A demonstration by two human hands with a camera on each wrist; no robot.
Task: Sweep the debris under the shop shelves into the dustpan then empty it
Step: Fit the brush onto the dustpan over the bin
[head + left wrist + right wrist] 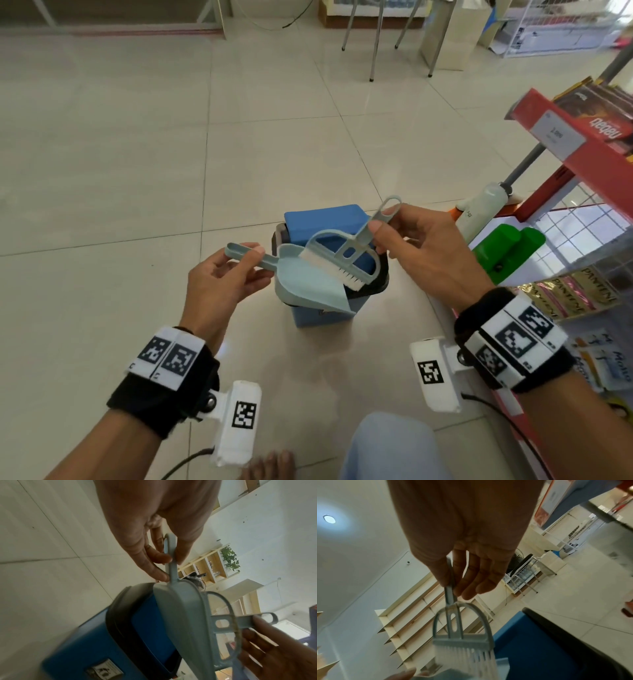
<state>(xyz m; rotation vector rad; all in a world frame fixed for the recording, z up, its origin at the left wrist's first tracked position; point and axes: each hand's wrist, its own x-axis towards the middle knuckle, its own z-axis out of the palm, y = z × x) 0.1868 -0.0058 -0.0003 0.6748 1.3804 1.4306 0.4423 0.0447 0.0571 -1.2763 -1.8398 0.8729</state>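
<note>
Open tiled floor (120, 154) lies left of and beyond the blue bin (310, 317); on the right, the red shelf unit (582, 161) and hanging sachets (575, 296) crowd passage.

Both forearms reach forward from six o'clock, each wrist wrapped in a black band. The left hand (219, 284) sits at nine o'clock, thumb on top and fingers (159, 558) curled, pinching a thin handle. The right hand (428, 253) sits at three o'clock, thumb and forefinger pinching another handle, remaining fingers (486, 582) loosely extended.
</note>
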